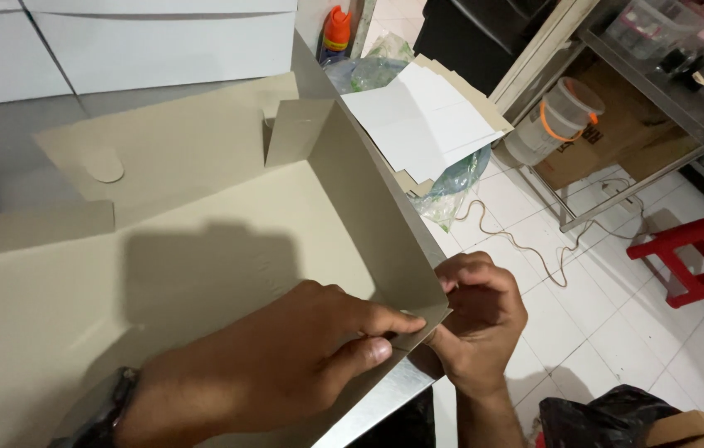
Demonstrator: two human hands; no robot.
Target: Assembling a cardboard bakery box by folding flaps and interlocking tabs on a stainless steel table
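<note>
We're mid-fold on the flat cardboard box (202,249), working its near right corner. Left hand (286,365) reaches across from inside the box, thumb and forefinger pressed together on the corner flap (418,328). Right hand (481,319) sits outside the upright side wall (369,207), fingers curled and pinching the same flap from the far side. So both grips meet at 1 point, with the corner directly between them.

The rest of the box runs away from the grip, up and left: base panel under the left wrist, far corner tab (298,133) already standing.

Judgement: the corner isn't locked yet; next we need the flap tucked tight against the wall while holding the wall upright.

Beyond the wall, well away from the grip, lies a stack of flat white sheets (422,124).
</note>
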